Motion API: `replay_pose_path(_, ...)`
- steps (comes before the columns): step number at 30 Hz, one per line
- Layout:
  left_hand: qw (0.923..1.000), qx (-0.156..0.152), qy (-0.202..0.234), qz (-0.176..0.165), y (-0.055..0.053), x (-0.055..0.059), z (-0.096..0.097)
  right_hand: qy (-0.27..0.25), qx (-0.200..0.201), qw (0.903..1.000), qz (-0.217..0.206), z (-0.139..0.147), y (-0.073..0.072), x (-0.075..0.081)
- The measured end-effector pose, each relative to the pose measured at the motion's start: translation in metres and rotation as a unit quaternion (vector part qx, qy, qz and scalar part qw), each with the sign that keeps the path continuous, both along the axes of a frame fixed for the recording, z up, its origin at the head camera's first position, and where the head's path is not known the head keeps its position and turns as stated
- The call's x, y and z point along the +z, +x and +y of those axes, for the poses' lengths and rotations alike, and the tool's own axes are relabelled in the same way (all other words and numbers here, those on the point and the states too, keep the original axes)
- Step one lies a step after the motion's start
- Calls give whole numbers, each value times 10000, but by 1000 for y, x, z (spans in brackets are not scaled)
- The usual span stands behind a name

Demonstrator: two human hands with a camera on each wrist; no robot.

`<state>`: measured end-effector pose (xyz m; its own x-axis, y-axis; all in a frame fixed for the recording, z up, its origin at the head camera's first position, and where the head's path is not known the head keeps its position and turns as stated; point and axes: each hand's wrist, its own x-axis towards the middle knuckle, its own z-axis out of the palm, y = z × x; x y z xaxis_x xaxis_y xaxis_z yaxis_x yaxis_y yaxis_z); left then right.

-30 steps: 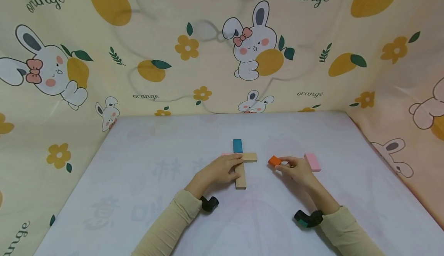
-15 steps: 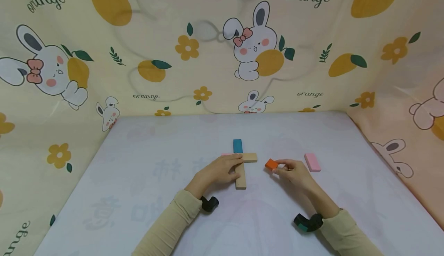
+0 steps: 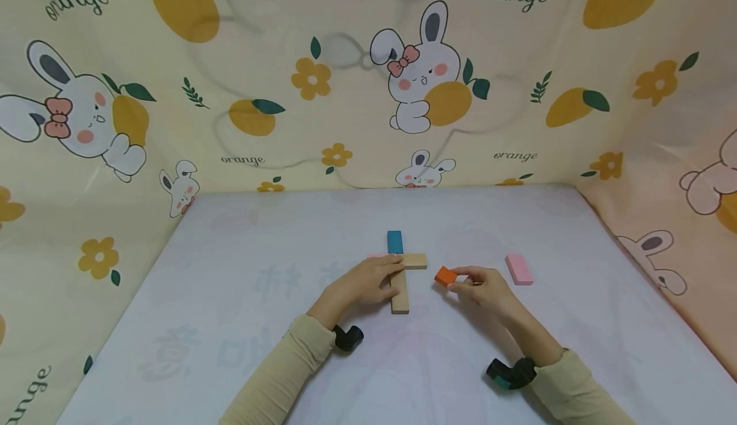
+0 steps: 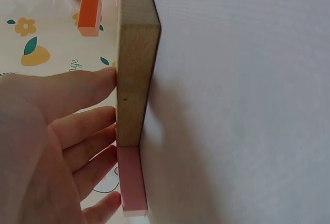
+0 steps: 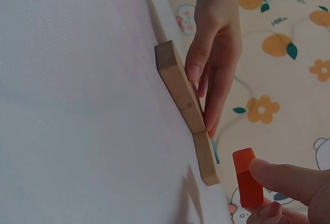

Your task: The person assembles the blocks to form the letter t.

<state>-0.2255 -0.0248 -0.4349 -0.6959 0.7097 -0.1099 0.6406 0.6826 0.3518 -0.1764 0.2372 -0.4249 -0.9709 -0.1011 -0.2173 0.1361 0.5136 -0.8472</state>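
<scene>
My left hand (image 3: 363, 282) rests its fingertips on the flat wooden blocks in the middle of the table. Under it, a plain wood block (image 3: 400, 300) points toward me, and a second plain block (image 3: 415, 261) extends to the right. A blue block (image 3: 394, 242) lies at the far end. The left wrist view shows a pink block (image 4: 133, 183) touching the plain one; the hand mostly covers it in the head view. My right hand (image 3: 489, 289) pinches an orange block (image 3: 445, 276) between thumb and fingers, tilted, held above the table and apart from the others.
A loose pink block (image 3: 519, 269) lies to the right of my right hand. The white table (image 3: 242, 246) meets a patterned cloth (image 3: 345, 111) at its back and sides. Black wrist cameras sit near both cuffs.
My right hand has carried the orange block slightly left and toward me, closer to the laid blocks. The left hand and the lying blocks have stayed put.
</scene>
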Motion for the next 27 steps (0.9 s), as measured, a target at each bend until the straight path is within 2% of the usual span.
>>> replay_pose_path(14, 10000, -29, 49, 47, 0, 2, 0, -376, 312, 9987, -157, -9, 6, -3)
replay_pose_path(27, 10000, 5, -21, 14, 0, 1, 0, -349, 491, 9976, -333, -18, 15, -3)
